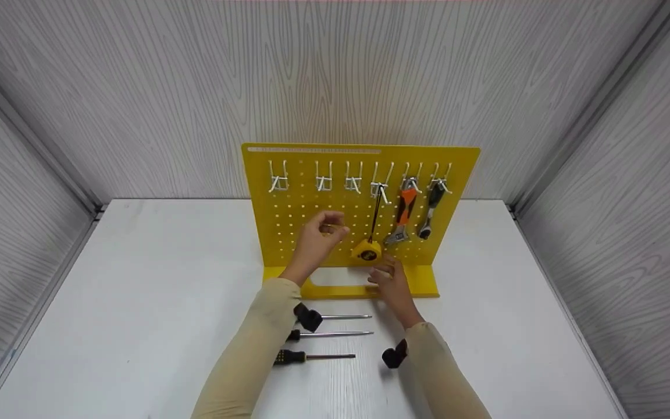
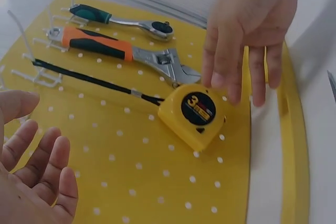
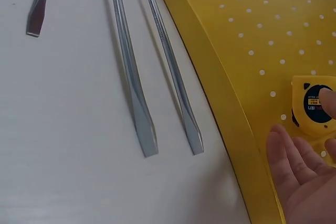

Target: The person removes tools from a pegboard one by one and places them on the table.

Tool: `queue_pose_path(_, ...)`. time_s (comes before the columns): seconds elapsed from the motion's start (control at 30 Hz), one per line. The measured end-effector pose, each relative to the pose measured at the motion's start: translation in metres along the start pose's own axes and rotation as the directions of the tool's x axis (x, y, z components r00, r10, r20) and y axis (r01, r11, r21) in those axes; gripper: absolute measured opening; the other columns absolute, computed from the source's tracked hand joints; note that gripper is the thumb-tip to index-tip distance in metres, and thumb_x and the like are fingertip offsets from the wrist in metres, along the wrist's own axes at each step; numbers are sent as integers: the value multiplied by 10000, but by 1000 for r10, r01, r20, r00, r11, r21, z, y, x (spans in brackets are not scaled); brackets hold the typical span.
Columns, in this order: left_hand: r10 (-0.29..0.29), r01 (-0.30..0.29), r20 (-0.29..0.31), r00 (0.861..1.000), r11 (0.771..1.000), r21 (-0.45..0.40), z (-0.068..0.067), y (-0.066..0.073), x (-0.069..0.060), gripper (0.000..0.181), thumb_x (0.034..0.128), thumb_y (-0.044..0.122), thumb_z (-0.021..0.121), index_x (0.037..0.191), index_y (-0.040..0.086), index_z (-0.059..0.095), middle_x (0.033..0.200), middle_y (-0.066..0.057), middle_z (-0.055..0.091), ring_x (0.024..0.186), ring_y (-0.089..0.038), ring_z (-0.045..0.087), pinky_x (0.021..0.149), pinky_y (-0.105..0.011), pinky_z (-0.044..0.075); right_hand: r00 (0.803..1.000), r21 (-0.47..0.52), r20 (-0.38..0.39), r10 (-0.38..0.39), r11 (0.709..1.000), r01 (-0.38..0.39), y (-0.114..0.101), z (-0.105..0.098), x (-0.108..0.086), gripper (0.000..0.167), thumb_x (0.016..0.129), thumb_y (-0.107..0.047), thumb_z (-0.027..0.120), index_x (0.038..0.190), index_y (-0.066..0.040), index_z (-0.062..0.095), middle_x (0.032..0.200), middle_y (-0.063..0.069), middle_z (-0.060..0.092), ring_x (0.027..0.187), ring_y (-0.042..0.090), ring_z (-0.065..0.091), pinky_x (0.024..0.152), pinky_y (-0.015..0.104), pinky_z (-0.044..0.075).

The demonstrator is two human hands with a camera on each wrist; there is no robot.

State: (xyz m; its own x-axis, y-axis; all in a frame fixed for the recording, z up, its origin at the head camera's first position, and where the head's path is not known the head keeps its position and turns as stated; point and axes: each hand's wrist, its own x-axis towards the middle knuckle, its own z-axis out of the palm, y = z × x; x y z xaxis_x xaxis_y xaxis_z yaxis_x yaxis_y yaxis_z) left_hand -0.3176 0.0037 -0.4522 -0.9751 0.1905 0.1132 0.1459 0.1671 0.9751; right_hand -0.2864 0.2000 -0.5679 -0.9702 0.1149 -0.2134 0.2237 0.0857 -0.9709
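Observation:
A yellow tape measure (image 1: 367, 251) hangs by its black strap (image 1: 376, 215) from a hook on the yellow pegboard (image 1: 288, 227). To its left, my left hand (image 1: 319, 238) is held in front of the board with fingers loosely bent and nothing in them. Just below the tape measure is my right hand (image 1: 392, 282), its fingers relaxed and holding nothing; the left wrist view shows them extended beside the case. Whether the right fingers touch the case, I cannot tell. An adjustable wrench (image 2: 131, 53) with an orange and black handle and a ratchet wrench (image 2: 123, 20) hang beside the tape measure.
Several white double hooks (image 1: 323, 181) line the board's upper part. Three screwdrivers lie on the white table (image 1: 137, 302) before the board: one (image 1: 341, 316) nearest it, a middle one (image 1: 335, 334) and a front one (image 1: 329, 356). Grey wood-grain walls (image 1: 195, 87) surround the table.

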Motion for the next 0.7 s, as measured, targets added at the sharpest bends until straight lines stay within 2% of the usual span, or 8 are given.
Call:
queue_pose_path(0.07,13,-13,8,1000,1000,-3,7,6,6,365,898,183,678,1226,45,599,1166,-110,635,1006,-222,590,843,-320,504,1000,33,6,1,999,-2,-1,1,2,544,977,-141,533,1449,-111,264,1329,182,473,1083,305,613,918,430,527)
queue_pose_path(0.3,12,-12,23,1000,1000,-6,23,18,19,350,886,144,680,1216,61,600,1158,-109,629,1018,-220,588,865,-325,499,1000,18,0,28,999,-28,-5,2,5,547,977,-151,533,1454,-129,266,1328,168,477,1062,269,624,927,408,524)
queue_pose_path(0.7,-10,10,63,998,1000,-3,47,19,34,335,899,147,664,1217,76,587,1188,-107,613,1064,-233,591,887,-328,507,999,-6,5,54,999,-54,-9,3,11,566,974,-183,540,1468,-174,265,1329,135,488,1084,248,623,925,381,527)
